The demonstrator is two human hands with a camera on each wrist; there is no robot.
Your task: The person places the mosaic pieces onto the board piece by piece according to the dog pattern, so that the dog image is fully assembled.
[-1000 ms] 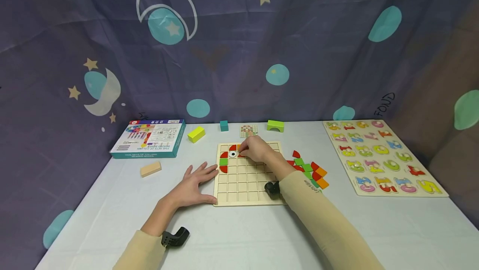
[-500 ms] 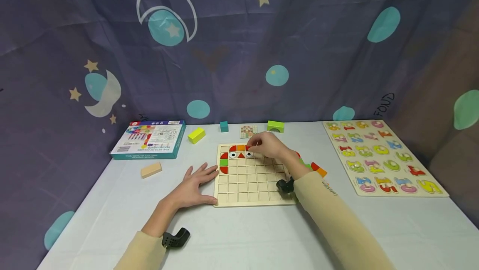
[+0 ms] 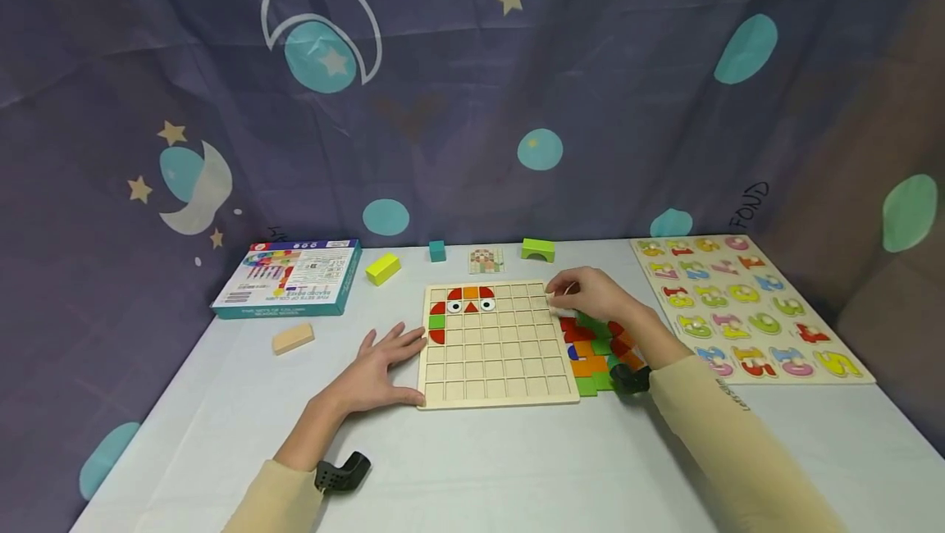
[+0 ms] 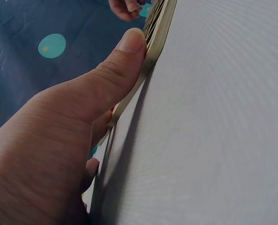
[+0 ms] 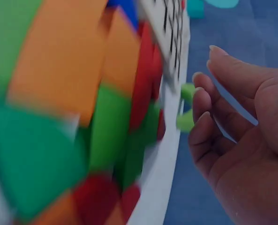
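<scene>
A wooden grid board (image 3: pixel 502 361) lies on the white table. Near its top left sit red curved tiles, an orange square, a green square (image 3: pixel 437 321), a red triangle and two white eye tiles (image 3: pixel 487 305). My left hand (image 3: pixel 372 377) has its fingers spread and touches the board's left edge; in the left wrist view its thumb (image 4: pixel 129 44) presses that edge. Just off the board's upper right edge hovers my right hand (image 3: pixel 591 293), fingers loosely bent. The right wrist view shows nothing between its thumb and fingers. Loose coloured tiles (image 3: pixel 586 366) lie below it, partly hidden by the arm.
Behind the board are a small picture card (image 3: pixel 486 261), a teal cube (image 3: pixel 437 251) and a green arch block (image 3: pixel 538 249). At left stand a box (image 3: pixel 284 279), a yellow block (image 3: pixel 383 268) and a plain wooden block (image 3: pixel 293 339). A number puzzle board (image 3: pixel 760 303) lies right.
My right hand has moved right from the top-row tiles to beyond the board's right edge. A second eye tile and a red curved tile now show in the grid. The left hand stays put.
</scene>
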